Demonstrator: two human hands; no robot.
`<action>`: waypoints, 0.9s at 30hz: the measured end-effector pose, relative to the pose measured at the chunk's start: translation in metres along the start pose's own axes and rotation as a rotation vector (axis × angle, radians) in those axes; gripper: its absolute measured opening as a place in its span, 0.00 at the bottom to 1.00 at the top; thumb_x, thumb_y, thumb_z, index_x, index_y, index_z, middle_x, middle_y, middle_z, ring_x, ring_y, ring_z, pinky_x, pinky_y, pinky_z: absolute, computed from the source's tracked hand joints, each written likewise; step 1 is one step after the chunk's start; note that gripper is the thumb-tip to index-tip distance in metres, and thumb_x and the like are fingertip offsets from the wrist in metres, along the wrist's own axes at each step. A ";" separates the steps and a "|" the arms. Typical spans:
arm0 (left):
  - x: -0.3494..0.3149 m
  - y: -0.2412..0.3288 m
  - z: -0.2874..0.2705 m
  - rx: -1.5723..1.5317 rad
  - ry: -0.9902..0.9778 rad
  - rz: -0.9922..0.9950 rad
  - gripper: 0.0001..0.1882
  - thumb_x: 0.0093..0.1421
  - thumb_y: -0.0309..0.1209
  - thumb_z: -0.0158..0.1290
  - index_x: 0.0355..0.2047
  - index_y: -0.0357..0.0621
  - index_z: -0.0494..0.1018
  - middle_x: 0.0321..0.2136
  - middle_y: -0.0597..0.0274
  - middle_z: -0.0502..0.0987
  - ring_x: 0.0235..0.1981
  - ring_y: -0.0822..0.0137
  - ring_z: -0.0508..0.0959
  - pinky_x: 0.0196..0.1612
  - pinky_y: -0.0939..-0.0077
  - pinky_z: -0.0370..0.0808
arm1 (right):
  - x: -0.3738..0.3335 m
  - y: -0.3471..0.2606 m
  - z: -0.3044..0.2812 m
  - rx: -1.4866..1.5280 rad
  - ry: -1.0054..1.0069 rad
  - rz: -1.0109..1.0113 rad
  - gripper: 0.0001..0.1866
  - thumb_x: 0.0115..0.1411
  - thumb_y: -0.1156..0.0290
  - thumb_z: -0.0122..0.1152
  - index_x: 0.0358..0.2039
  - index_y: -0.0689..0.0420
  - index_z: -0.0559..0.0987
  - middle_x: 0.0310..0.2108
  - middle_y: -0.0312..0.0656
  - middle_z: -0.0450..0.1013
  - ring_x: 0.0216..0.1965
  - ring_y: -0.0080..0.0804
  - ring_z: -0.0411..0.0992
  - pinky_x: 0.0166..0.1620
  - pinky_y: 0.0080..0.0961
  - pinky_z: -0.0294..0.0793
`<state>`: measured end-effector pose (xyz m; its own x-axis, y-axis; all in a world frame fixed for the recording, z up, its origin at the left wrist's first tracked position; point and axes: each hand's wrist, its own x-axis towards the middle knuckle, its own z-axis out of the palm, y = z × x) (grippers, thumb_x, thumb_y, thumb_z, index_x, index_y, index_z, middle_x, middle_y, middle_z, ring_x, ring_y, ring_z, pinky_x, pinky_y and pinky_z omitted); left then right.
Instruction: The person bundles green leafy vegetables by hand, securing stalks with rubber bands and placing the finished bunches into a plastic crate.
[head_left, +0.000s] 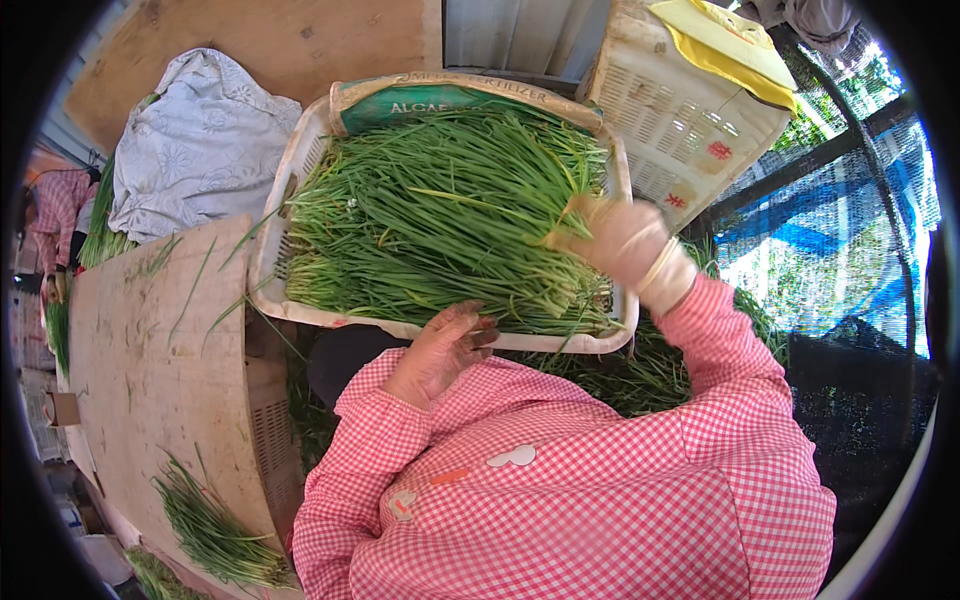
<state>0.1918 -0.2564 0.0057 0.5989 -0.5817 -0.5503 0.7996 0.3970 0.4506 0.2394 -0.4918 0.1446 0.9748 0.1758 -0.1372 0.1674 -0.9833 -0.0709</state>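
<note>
The fingers of the right hand [610,240], blurred at the edges, reach into the right end of a thick heap of long greens [450,200]; whether they are closed on any stems cannot be told. The hand looks covered in a pale glove, with a band [657,262] around the wrist. The left hand [445,348], its fingertips darkened, sits at the near rim of the crate with fingers loosely curled and apart, nothing visible in them.

The greens lie in a white plastic crate [570,342], pale ends showing at both sides and a few blades trailing over the left rim. A green and tan bag [365,112] covers the crate's far edge. Pink checked sleeves run down to both wrists, and more greens [640,378] show below the crate.

To the left, a wooden table [150,340] carries a loose bunch [210,525] at its near end and a pale patterned cloth [205,140] toward the far end. Beyond it, another person [65,205] in a checked top has a hand near more greens. At upper right stands a second crate [680,120] topped by a yellow sheet [740,55], beside blue netting [830,220].
</note>
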 end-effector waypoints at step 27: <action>0.012 -0.002 -0.007 -0.295 0.146 0.025 0.27 0.52 0.40 0.55 0.50 0.43 0.62 0.47 0.55 0.68 0.48 0.59 0.67 0.52 0.63 0.63 | -0.029 -0.116 0.127 0.076 -0.009 -0.406 0.18 0.51 0.67 0.52 0.41 0.64 0.68 0.30 0.50 0.69 0.27 0.43 0.71 0.28 0.33 0.72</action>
<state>0.1979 -0.2591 -0.0066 0.6012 -0.4702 -0.6462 0.7502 0.6107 0.2536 0.1733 -0.3770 0.0310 0.8304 0.5495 -0.0920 0.5262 -0.8279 -0.1941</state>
